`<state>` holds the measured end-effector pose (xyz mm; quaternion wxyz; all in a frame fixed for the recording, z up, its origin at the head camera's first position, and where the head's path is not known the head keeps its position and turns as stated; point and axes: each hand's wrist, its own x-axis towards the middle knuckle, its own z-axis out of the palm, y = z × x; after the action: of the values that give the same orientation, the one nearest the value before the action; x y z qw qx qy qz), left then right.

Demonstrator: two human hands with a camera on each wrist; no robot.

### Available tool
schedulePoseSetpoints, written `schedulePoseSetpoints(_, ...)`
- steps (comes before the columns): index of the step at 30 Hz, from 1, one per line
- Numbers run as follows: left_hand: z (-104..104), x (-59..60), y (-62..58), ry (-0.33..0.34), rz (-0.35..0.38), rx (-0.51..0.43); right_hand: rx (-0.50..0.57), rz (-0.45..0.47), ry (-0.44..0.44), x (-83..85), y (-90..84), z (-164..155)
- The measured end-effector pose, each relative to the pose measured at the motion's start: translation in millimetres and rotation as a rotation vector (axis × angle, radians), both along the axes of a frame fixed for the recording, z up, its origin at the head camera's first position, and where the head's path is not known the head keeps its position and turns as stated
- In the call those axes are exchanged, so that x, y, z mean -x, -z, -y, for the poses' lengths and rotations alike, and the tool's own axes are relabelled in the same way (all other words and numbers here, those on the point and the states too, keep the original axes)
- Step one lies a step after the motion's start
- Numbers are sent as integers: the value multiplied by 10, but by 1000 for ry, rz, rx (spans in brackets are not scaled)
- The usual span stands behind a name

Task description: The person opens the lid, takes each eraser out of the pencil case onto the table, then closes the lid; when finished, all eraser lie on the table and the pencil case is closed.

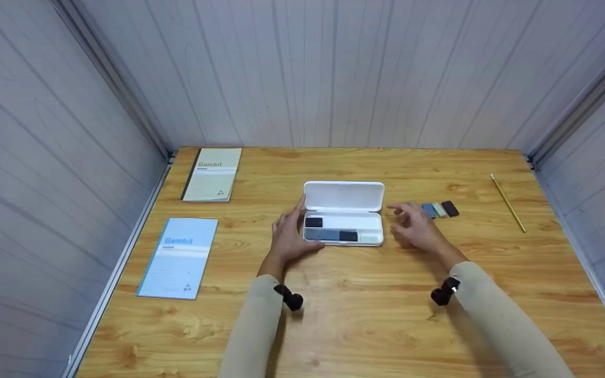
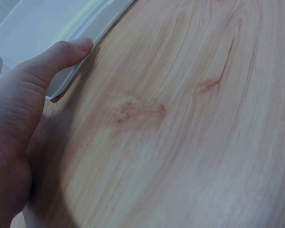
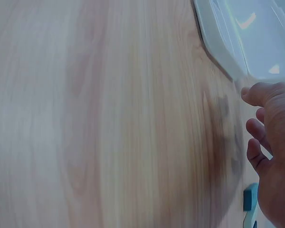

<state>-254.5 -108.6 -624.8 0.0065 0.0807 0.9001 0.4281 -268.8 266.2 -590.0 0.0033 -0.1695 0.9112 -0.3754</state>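
A white case [image 1: 371, 223] lies open at the table's middle, its lid [image 1: 343, 196] standing up at the back. Inside it lie a black block [image 1: 313, 222], a grey-blue block [image 1: 327, 234], another black block [image 1: 348, 236] and a pale one [image 1: 369, 239]. My left hand [image 1: 289, 233] rests at the case's left end with straight fingers reaching the lid's edge. In the left wrist view its thumb [image 2: 61, 52] lies against the case rim [image 2: 92, 26]. My right hand [image 1: 411, 223] hovers just right of the case, fingers loose and holding nothing; the right wrist view shows this hand [image 3: 275, 142] beside the case [image 3: 247, 38].
Three small blocks, blue [image 1: 428, 210], pale green [image 1: 439, 210] and black [image 1: 450, 208], lie in a row right of my right hand. A yellow pencil [image 1: 508, 202] lies at the far right. A green notebook [image 1: 211, 174] and a blue notebook [image 1: 178, 258] lie at the left. Walls enclose the table.
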Motion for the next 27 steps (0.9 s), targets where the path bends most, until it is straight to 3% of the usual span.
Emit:
schedulePoseSetpoints(8,7,-3,-19,0,15,30,17,-25,-48,48,-22,286)
schedulePoseSetpoints(17,2,3,4,5,-7,5,58,9,-94,75,-112,595)
schedulePoseSetpoints(27,-8,-20,-31,-1,19,20,82,45,-125,86,-128,969)
